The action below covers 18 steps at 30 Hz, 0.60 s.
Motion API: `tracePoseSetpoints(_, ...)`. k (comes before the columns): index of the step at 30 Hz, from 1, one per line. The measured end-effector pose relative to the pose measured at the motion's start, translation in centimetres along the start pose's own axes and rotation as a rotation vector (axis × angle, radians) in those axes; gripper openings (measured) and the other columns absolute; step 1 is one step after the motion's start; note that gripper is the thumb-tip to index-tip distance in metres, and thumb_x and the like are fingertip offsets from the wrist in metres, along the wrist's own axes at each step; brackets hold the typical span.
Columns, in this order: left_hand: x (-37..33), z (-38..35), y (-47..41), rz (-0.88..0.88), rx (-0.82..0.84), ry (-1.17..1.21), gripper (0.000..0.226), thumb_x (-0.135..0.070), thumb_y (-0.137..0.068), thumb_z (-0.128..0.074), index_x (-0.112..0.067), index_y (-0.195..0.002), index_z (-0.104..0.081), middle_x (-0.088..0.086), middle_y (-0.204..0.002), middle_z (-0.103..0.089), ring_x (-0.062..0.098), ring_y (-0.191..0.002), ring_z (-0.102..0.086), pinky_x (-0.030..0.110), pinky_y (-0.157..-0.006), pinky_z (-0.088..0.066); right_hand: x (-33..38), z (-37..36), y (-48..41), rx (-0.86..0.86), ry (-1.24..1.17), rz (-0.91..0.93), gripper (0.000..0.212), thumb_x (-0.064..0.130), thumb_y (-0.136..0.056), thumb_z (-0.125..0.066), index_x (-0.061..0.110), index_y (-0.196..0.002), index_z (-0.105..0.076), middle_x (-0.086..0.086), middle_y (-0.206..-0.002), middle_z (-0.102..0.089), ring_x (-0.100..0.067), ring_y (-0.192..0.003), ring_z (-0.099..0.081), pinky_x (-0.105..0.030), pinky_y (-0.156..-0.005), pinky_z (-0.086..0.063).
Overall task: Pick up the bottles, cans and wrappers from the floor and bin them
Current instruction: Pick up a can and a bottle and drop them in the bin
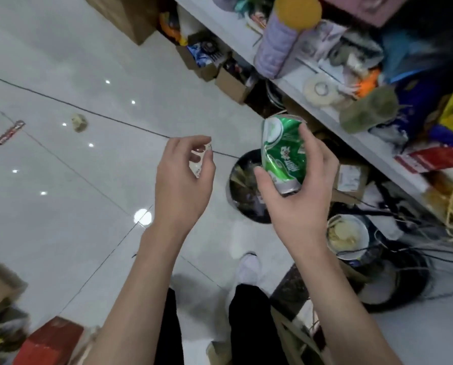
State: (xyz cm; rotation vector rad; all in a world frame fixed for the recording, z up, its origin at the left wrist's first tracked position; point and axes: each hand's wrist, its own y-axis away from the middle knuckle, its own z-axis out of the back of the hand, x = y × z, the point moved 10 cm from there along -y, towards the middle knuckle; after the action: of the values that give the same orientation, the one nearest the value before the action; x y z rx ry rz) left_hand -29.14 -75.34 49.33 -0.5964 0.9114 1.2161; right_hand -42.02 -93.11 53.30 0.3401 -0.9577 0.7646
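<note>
Crushed green can tilted over round black bin (part-filled), white scrap held beside it, red wrapper flat on floor

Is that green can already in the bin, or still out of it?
Out. The right hand grips the dented green can over the black bin; the left hand pinches a white wrapper.

You wear black cloth trousers on both legs and a white soft shoe on your right foot. Your left hand and right hand are bare, and so are both forearms as far as they show.
</note>
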Motion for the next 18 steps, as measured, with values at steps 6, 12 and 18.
tracePoseSetpoints(6,0.4,-13.3,3.4,-0.053,0.187,-0.051,0.018,-0.022,-0.095,-0.063,-0.026,-0.112,-0.066,-0.008,-0.110,-0.060,0.005,-0.091,-0.063,0.015,-0.071,-0.044,-12.9,9.2,1.6,-0.159,0.031,-0.200,0.080,0.032,-0.085,-0.081,0.035,-0.152,-0.038,0.000,-0.147,-0.035,-0.007,-0.138,-0.043,-0.009,-0.110,-0.034)
tracePoseSetpoints(12,5.4,-21.3,3.9,-0.025,0.260,-0.102,0.021,-0.023,-0.093,-0.064,-0.025,-0.114,-0.066,-0.006,-0.112,-0.059,0.006,-0.087,-0.063,0.029,-0.077,-0.055,-22.0,7.9,3.8,-0.146,0.097,-0.263,0.083,0.026,-0.082,-0.083,0.020,-0.152,-0.040,-0.009,-0.147,-0.038,0.023,-0.124,-0.034,0.005,-0.098,-0.028)
tracePoseSetpoints(18,11.4,-26.1,3.2,0.021,0.298,-0.131,0.023,-0.031,-0.090,-0.069,-0.027,-0.112,-0.066,-0.008,-0.112,-0.061,0.006,-0.088,-0.065,0.036,-0.081,-0.057,-28.3,2.6,5.8,-0.099,0.085,-0.308,0.086,0.020,-0.080,-0.085,0.016,-0.152,-0.039,-0.011,-0.147,-0.040,0.007,-0.131,-0.039,0.000,-0.101,-0.032)
